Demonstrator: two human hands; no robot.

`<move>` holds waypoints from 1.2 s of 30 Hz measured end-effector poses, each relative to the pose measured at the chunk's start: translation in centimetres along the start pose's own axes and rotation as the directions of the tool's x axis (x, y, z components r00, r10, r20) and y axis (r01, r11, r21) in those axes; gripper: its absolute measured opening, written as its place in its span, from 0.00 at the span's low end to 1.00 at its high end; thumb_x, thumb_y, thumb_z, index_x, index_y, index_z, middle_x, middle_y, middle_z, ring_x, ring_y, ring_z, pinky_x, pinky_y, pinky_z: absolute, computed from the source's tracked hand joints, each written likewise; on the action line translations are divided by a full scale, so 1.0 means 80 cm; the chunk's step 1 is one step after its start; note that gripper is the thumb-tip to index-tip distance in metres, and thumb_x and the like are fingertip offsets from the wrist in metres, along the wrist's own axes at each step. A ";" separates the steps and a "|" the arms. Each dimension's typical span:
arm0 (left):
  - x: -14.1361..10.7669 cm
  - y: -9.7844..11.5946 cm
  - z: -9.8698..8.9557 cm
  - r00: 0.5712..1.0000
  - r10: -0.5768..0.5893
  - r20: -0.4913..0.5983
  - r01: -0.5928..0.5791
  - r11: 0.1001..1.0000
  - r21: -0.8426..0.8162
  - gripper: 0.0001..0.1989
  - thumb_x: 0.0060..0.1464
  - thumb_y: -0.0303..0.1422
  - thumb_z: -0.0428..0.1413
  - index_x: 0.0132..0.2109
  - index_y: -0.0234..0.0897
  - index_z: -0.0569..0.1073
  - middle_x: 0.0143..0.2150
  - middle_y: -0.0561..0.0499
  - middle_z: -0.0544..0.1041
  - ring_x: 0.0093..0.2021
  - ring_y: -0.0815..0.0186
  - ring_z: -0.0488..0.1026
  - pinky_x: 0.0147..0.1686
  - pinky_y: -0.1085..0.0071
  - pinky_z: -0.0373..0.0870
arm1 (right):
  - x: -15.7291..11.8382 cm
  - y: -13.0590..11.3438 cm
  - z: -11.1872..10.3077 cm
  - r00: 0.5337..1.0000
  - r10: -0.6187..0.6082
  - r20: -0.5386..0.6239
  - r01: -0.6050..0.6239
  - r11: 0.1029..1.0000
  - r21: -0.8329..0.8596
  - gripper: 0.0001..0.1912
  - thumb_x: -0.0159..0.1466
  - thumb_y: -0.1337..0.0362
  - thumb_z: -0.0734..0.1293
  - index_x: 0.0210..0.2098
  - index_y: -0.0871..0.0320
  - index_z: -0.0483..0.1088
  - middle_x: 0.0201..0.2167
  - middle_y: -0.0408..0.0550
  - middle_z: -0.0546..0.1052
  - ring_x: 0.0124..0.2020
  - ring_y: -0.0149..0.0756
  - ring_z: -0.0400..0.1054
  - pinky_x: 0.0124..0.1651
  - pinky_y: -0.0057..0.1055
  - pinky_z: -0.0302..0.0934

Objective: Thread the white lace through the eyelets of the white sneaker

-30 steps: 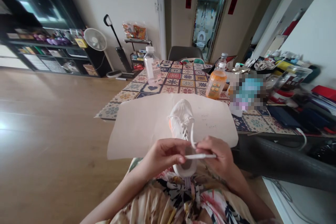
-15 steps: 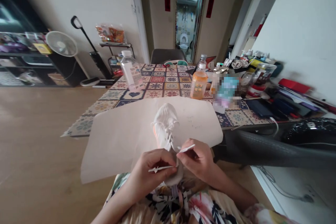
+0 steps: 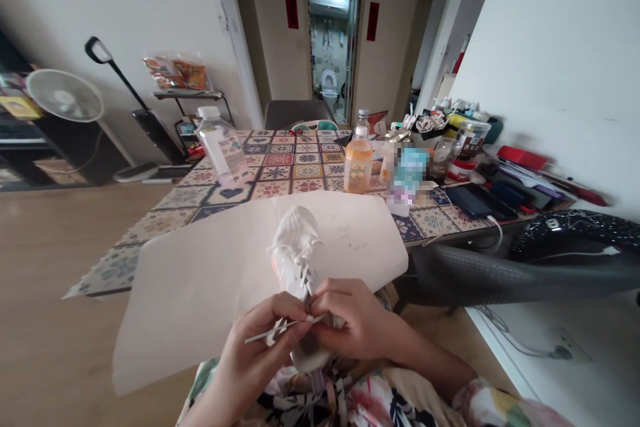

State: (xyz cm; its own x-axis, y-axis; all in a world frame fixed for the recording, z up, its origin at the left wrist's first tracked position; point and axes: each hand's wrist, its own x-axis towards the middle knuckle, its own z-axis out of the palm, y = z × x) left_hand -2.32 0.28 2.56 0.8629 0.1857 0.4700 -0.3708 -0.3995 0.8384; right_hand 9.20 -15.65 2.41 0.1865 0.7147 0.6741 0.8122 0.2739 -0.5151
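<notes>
A white sneaker [image 3: 295, 235] lies on a large white sheet of paper [image 3: 200, 287], its toe pointing away from me and its heel near my lap. My left hand [image 3: 257, 340] pinches a white shoelace [image 3: 260, 335], whose flat end sticks out to the left. Just to the right, my right hand [image 3: 353, 320] has its fingers closed on the lace over the shoe's opening. The fingertips of both hands meet there and hide part of the lace and the tongue area. An orange patch shows on the sneaker's left side.
The paper overhangs the near edge of a table with a patterned tablecloth [image 3: 280, 159]. Beyond it stand a clear bottle [image 3: 223, 150] and an orange drink bottle [image 3: 358, 163]. A dark tablet [image 3: 477, 200] and clutter lie at the right, above a grey chair [image 3: 465, 270].
My hands have come together over the shoe; the lace end that stuck out of my right hand is now mostly hidden. The whole view has shifted to the right.
</notes>
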 end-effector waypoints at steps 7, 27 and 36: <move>0.005 0.004 0.004 0.995 -0.087 -0.056 0.080 0.991 -0.110 0.07 0.52 0.33 0.63 0.28 0.37 0.76 0.24 0.52 0.77 0.26 0.67 0.75 0.28 0.76 0.72 | -0.003 0.007 0.003 0.970 -0.230 -0.074 0.215 0.961 -0.173 0.07 0.71 0.61 0.61 0.48 0.53 0.64 0.35 0.48 0.77 0.29 0.34 0.70 0.33 0.28 0.62; 0.024 -0.021 -0.066 0.917 -0.371 -0.143 0.054 0.472 -0.880 0.11 0.47 0.28 0.65 0.29 0.39 0.68 0.16 0.64 0.42 0.15 0.74 0.38 0.16 0.81 0.63 | 0.000 0.073 -0.045 0.953 0.257 -0.159 -0.029 0.602 0.798 0.25 0.70 0.44 0.56 0.26 0.53 0.47 0.14 0.30 0.43 0.11 0.26 0.32 0.13 0.21 0.40; 0.008 -0.056 -0.079 0.931 -0.361 0.059 0.361 0.882 -0.302 0.16 0.59 0.47 0.55 0.36 0.38 0.77 0.14 0.62 0.53 0.15 0.74 0.44 0.16 0.78 0.46 | -0.002 0.067 -0.053 0.951 0.222 0.215 -0.298 0.837 0.458 0.29 0.67 0.42 0.63 0.21 0.59 0.63 0.26 0.42 0.66 0.25 0.29 0.59 0.30 0.28 0.56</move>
State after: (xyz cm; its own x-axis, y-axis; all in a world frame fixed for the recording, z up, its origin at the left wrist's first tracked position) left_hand -2.29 7.85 0.83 0.9571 0.2645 0.1187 -0.1191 -0.0146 0.9928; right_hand 15.83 -17.00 1.82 0.2387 0.8787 0.4135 0.3711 0.3109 -0.8750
